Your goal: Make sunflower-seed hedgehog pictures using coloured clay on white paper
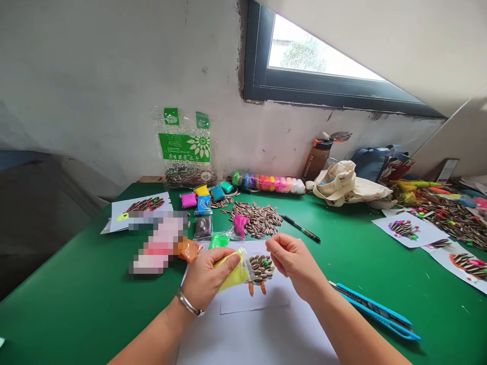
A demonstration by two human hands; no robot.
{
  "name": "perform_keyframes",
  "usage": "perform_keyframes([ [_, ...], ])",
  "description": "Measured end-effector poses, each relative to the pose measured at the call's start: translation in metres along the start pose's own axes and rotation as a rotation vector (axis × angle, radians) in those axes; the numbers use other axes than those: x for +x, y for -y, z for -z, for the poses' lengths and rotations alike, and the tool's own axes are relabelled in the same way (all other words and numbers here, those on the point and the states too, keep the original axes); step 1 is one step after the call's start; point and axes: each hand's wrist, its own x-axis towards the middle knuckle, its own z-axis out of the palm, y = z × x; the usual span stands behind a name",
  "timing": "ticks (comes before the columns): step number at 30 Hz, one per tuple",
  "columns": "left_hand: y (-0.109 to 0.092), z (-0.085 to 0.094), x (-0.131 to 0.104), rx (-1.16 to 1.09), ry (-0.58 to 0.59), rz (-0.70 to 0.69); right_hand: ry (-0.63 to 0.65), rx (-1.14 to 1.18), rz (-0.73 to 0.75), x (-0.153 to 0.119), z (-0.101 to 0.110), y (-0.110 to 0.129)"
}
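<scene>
My left hand (213,274), wearing a silver bracelet, grips a small clear bag of yellow modelling clay (235,276) between thumb and fingers. My right hand (291,256) is just right of the bag, apart from it, with thumb and fingertips pinched together; whatever they hold is hidden. Below both hands lies white paper (262,324). On it is a picture made of sunflower seeds (262,267), with a green dot and two orange-brown legs, partly covered by the bag. Behind it is a bag of bright green clay (219,241), and an orange clay bag (190,249) sits beside my left hand.
Loose sunflower seeds (262,218) lie in a heap near a black pen (301,228). More clay bags, including a black one (203,227), stand around them. A blue utility knife (376,309) is at right. Finished seed pictures (405,228) and a canvas bag (350,185) lie farther out.
</scene>
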Motion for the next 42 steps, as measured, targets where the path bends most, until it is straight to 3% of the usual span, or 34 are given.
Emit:
perform_keyframes([
  [6, 0.012, 0.013, 0.012, 0.232, -0.183, -0.035, -0.022, 0.133, 0.001, 0.003, 0.004, 0.001],
  [18, 0.026, 0.016, 0.022, 0.413, -0.332, -0.096, 0.098, 0.375, -0.096, 0.002, 0.006, 0.002],
  [23, 0.033, 0.014, 0.030, 0.440, -0.357, -0.145, 0.055, 0.397, -0.078, 0.002, 0.007, 0.003],
  [25, 0.031, 0.013, 0.029, 0.447, -0.357, -0.195, 0.021, 0.397, -0.069, 0.002, 0.008, 0.004],
  [30, 0.013, 0.006, 0.008, 0.416, -0.419, -0.484, -0.008, 0.277, -0.004, 0.001, 0.007, 0.002],
  [32, 0.004, 0.001, -0.002, 0.310, -0.308, -0.422, 0.022, 0.195, 0.032, -0.001, 0.002, 0.000],
  [36, -0.005, -0.008, -0.010, -0.020, -0.021, -0.118, 0.164, 0.124, 0.064, -0.008, -0.010, -0.003],
  [39, -0.006, -0.012, -0.008, -0.231, 0.036, 0.010, 0.197, 0.092, 0.077, -0.012, -0.015, -0.003],
  [42, -0.005, -0.015, -0.007, -0.410, 0.062, 0.124, 0.107, -0.110, 0.193, -0.016, -0.016, -0.001],
])
